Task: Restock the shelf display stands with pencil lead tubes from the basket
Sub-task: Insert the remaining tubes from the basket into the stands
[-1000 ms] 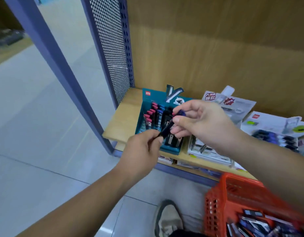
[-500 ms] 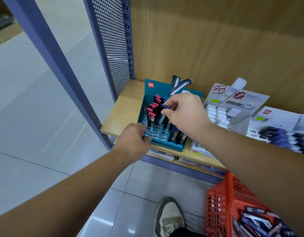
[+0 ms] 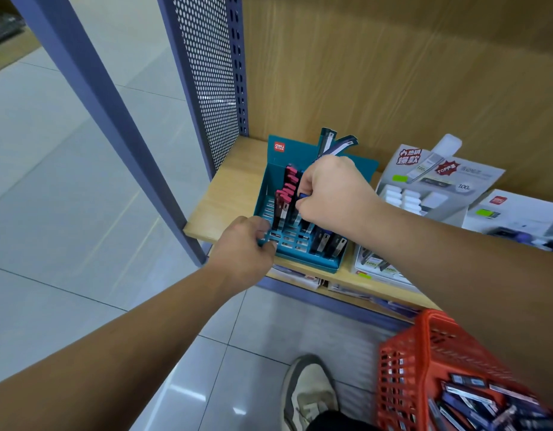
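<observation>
Head camera, risks first, from the left. The teal display stand [image 3: 306, 263] sits close to the front edge of the wooden shelf [image 3: 228, 203], so a hard downward push on the tube could likely slide or tip the light card stand toward the floor unless the left hand [image 3: 241, 245] braces it firmly. The pink-capped tubes [image 3: 287, 194] stand tightly packed just beside the slot being filled; a slanted entry could knock one over or wedge it. The blue-capped lead tube [image 3: 301, 196] is mostly hidden by the fingers, so whether its tip has met a slot cannot be told. If it misses, it may jam across the grid. Further right, the red basket [image 3: 402, 368] hangs low by the right arm, and a swing of that arm could probably spill its loose tubes [image 3: 474, 399].

Poses: the left arm reaches forward, its fingers curled round the stand's front-left corner, holding it. The right arm comes across from the right, wrist bent down over the stand's middle rows. The right hand [image 3: 335, 194] is closed, fingertips pinching the blue-capped tube from above, knuckles toward the camera.
</observation>
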